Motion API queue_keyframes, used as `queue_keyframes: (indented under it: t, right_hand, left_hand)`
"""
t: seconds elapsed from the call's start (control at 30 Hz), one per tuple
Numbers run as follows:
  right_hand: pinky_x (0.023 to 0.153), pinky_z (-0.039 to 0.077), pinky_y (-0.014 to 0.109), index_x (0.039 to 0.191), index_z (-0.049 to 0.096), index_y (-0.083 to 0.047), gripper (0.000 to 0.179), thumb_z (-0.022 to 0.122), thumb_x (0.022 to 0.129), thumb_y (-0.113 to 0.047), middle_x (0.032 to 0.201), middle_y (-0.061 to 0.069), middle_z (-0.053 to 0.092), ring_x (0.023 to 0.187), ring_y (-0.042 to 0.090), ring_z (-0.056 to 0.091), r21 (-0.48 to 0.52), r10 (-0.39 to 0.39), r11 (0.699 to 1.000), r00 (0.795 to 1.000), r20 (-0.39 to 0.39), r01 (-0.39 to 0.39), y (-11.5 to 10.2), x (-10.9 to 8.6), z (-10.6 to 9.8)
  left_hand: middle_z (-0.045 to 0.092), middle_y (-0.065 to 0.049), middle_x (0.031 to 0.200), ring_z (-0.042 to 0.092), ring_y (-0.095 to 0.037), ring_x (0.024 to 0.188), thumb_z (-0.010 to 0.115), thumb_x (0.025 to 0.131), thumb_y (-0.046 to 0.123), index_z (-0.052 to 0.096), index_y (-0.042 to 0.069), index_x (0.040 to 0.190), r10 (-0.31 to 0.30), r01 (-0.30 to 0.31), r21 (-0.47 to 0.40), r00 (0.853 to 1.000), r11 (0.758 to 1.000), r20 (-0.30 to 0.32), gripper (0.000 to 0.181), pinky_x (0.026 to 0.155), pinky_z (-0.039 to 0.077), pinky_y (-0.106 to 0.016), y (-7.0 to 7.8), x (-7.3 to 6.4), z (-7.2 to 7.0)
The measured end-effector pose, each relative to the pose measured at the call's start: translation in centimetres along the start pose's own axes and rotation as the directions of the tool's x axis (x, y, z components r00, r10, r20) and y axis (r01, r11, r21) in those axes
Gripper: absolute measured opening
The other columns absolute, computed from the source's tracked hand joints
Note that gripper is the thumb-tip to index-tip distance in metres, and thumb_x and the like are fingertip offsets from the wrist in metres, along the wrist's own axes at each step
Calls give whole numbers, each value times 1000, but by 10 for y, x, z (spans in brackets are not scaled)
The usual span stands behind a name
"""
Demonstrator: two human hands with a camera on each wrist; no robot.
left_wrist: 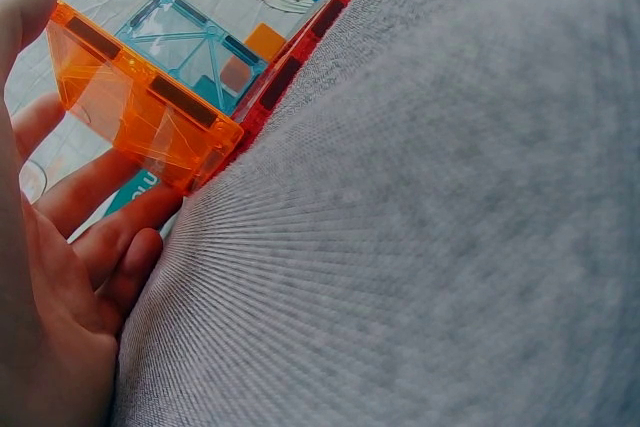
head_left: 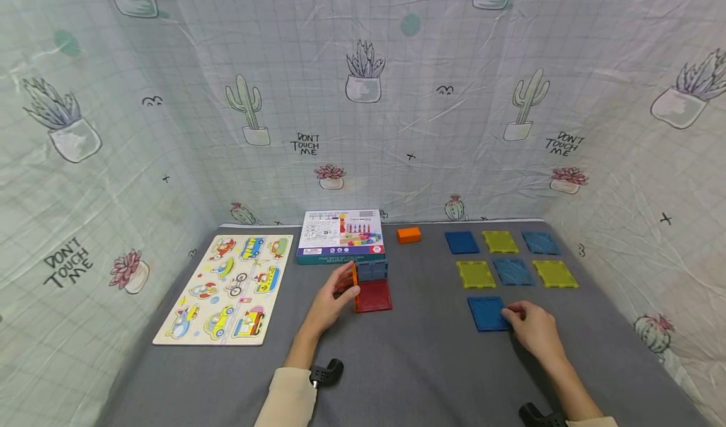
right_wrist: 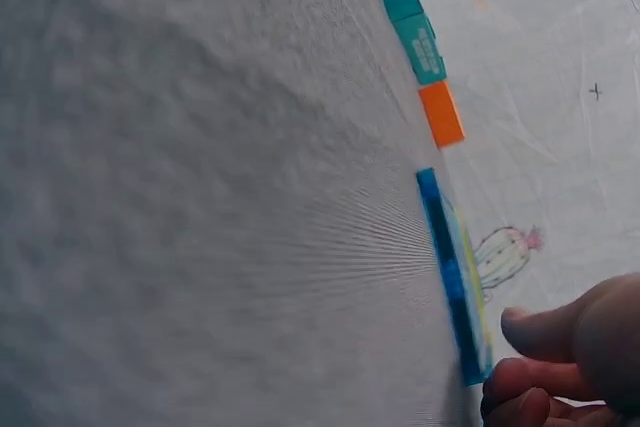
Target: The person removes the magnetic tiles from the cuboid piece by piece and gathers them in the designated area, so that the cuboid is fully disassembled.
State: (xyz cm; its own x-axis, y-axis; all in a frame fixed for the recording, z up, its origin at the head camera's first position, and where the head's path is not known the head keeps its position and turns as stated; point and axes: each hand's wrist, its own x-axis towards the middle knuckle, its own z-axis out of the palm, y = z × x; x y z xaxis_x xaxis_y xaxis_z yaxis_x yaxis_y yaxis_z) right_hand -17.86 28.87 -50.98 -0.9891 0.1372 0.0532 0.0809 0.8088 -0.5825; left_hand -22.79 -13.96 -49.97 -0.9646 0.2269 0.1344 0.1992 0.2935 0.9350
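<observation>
A red magnetic tile [head_left: 374, 295] lies flat mid-table, with a light blue magnetic tile [head_left: 372, 270] upright along its back edge. An orange magnetic tile [left_wrist: 140, 97] stands on edge at the red tile's left side. My left hand [head_left: 330, 301] holds the orange tile, thumb at its near edge and fingers against its outer face. Over on the right, a dark blue magnetic tile [head_left: 486, 314] lies on the table. Its right edge is pinched between thumb and fingers of my right hand [head_left: 533, 327]; the fingers' undersides are partly hidden.
Several blue and yellow tiles [head_left: 475, 274] lie in two rows beyond my right hand. An orange block [head_left: 408, 235] sits near the back edge, beside a boxed toy set [head_left: 340, 235]. At left lies a wooden picture puzzle board [head_left: 227, 288]. A patterned cloth backdrop [head_left: 408, 118] encloses the table.
</observation>
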Motion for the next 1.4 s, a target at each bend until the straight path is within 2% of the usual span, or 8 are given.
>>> queue_keyframes:
  t: [0.17,0.37,0.6,0.83,0.97,1.2,1.33,1.4]
  right_hand:
    - [62,48,31,114,66,10,43,63,98,-29,92,19,70,77,24,61,0,-20,1000,997,-69,20,-7,2,-8]
    - [64,48,30,120,64,6,53,64,96,-41,96,18,70,82,26,63,47,-26,998,991,-131,33,-25,5,-19]
    - [68,51,29,127,62,1,56,64,96,-45,107,19,70,91,29,66,99,-43,993,983,-179,62,-53,13,-22]
    - [70,51,26,128,62,0,49,66,96,-37,112,19,69,94,29,65,150,-119,977,974,-194,150,-81,21,-17]
    - [70,51,23,128,62,-1,47,67,96,-35,114,18,69,97,30,65,194,-150,964,973,-176,184,-93,27,-12]
    - [76,54,26,129,62,-3,48,68,95,-35,118,17,68,100,29,66,232,-194,946,969,-152,225,-106,39,4]
    - [82,56,32,129,63,-4,46,70,94,-33,119,18,69,99,28,67,248,-224,934,962,-154,257,-114,46,15]
    - [84,56,36,128,63,-4,45,71,94,-32,120,18,69,99,28,67,259,-237,927,960,-150,270,-118,49,21]
  left_hand:
    - [49,-13,153,50,-32,138,63,99,26,38,16,155,12,-12,-3,1000,1000,-6,62,113,40,-53,0,0,0]
    - [49,-13,153,51,-31,138,62,99,28,38,20,155,19,-19,14,1000,1000,4,62,113,42,-51,-3,0,-1]
    - [48,-11,153,49,-32,139,63,99,27,37,18,156,24,-24,2,999,1000,-37,64,114,39,-55,-37,12,6]
    - [53,-3,150,53,-26,135,66,96,33,41,26,153,60,-59,9,996,998,-59,63,111,42,-54,-46,13,7]
    - [52,0,150,53,-25,134,69,92,38,40,27,153,76,-75,26,996,997,-51,68,110,44,-53,-46,12,7]
    - [45,-16,154,48,-43,136,73,87,16,38,17,154,69,-68,-20,997,997,18,75,114,36,-62,-5,-1,0]
    - [44,-17,155,48,-45,135,73,86,10,38,15,154,105,-104,-14,994,994,20,77,113,36,-63,-9,0,-1]
    - [43,-18,155,47,-45,136,73,85,8,36,14,155,112,-111,-11,994,994,19,80,113,35,-64,-17,4,0]
